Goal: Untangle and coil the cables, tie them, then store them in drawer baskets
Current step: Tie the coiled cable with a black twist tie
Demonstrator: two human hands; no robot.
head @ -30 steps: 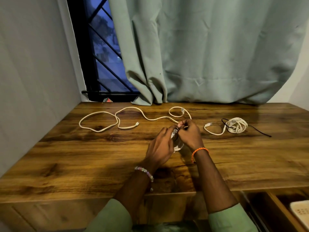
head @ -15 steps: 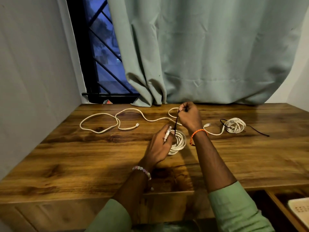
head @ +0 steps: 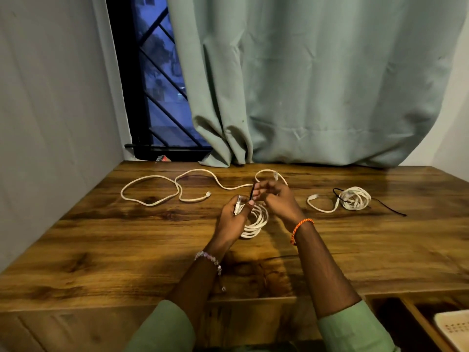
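At the middle of the wooden table [head: 101,250], my left hand [head: 232,215] grips a coiled white cable [head: 256,219], with its clear plug sticking up between the fingers. Just above the coil, my right hand [head: 278,199] pinches a thin black tie [head: 251,191] that runs down to the coil. A loose white cable [head: 162,188] lies spread in loops across the far left of the table. A second coiled white cable [head: 354,198] sits at the far right with a black tie [head: 390,208] around it, one end trailing off to the right.
A green curtain [head: 317,85] hangs behind the table, beside a barred window [head: 157,85]. A grey wall [head: 50,97] closes the left side. Below the table's front right edge, an open drawer holds a white basket [head: 453,329].
My right hand has come back down and toward the left hand, still pinching the black tie. The left hand keeps hold of the coil in about the same place.
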